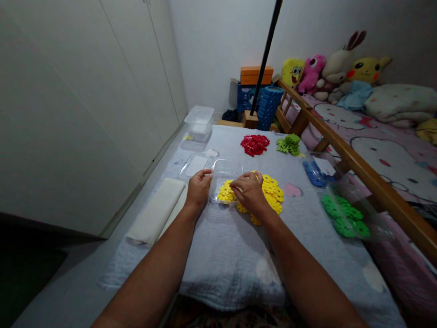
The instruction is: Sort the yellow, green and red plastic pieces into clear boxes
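Observation:
A clear plastic container (221,170) stands in front of me, with several yellow flower-shaped discs (225,192) inside. At its left wall, my left hand (199,189) is closed on the edge. My right hand (248,188) is over the container's right side, its fingers pinched together; what they hold, if anything, is hidden. A loose pile of the same yellow discs (273,193) spreads on the cloth beyond and beneath my right hand. Behind my left hand lies a clear lid (195,166) with a white label.
Red pieces (255,144) and light green pieces (288,145) lie in heaps at the back. Clear boxes of blue pieces (316,174) and green discs (344,217) stand right, by a wooden bed rail (343,152). Folded cloth (156,211) and stacked clear containers (200,121) are left.

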Tool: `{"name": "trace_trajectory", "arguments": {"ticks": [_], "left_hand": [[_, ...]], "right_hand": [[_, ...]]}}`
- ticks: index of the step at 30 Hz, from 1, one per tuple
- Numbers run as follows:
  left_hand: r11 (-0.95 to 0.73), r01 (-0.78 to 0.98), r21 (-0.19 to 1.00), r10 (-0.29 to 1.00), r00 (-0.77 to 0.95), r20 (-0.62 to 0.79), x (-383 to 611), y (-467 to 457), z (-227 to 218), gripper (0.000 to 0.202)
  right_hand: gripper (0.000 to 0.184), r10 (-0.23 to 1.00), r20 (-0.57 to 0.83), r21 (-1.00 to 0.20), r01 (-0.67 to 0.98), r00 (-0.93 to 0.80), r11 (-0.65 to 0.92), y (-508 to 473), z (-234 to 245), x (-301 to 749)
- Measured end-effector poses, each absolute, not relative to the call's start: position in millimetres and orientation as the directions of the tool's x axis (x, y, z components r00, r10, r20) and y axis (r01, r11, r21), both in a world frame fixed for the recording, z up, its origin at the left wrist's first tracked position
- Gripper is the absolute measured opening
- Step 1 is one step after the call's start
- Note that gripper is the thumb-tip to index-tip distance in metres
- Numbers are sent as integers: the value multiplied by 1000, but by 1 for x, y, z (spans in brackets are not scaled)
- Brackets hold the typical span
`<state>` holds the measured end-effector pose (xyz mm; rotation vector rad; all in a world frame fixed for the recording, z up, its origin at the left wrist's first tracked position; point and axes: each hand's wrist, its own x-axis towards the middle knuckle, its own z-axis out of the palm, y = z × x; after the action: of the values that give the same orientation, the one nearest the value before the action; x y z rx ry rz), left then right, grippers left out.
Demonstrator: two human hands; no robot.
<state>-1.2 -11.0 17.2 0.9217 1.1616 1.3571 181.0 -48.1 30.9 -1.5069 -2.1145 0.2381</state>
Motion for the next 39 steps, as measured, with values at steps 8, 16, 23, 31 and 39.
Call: {"name": "trace_trajectory", "arguments": {"ticks": [8,16,23,31,39], "left_hand": [[29,-165,986,987,-152,-54,-3,-9,11,39],[19,-137,990,987,-154,-41,-3,-8,7,41],[32,-133,991,987,-150,-52,-3,-9,10,41],[18,-115,993,987,-159,-36,-3,-8,9,40],[27,-151,988,987,-150,-50,-3,-8,8,40]], "right_hand": [[18,908,398,-504,796,-131,336,-47,31,199],[21,908,413,-528,830,66,181,-43,32,226],[26,998,59,-244,970,15,0,-45,27,226],[30,999,-29,-147,988,-45,41,-49,30,219],[23,998,43,-193,979,-55,63,-48,25,218]]}}
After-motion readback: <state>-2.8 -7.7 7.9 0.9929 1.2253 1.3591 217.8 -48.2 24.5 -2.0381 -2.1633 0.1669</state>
